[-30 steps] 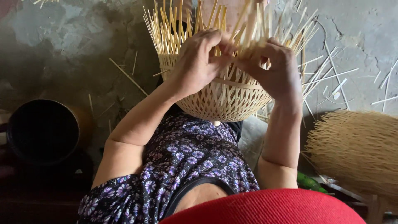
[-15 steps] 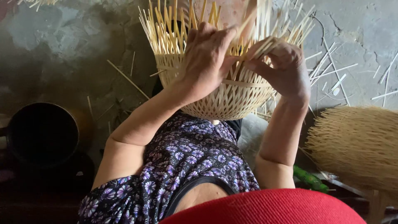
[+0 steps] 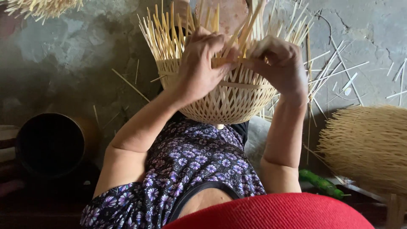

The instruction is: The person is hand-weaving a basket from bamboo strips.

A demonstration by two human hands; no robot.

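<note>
Basket point(image 3: 224, 99): half-woven, loose strips upright at its rim.
Left hand point(image 3: 199, 68): fingers pinching a strip at the rim.
Right hand point(image 3: 277, 63): fingers clamped on strips beside it.

I have one view only, from the head camera: it looks steeply down, close over my own chest and raised forearms, towards the concrete floor point(image 3: 63, 63).

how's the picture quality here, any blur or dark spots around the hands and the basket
Head view: soft, even daylight, no glare; the half-woven bamboo basket, left hand and right hand are fairly sharp; the lower left around the dark round pot sinks into shadow; the red hat brim is blurred.
</note>
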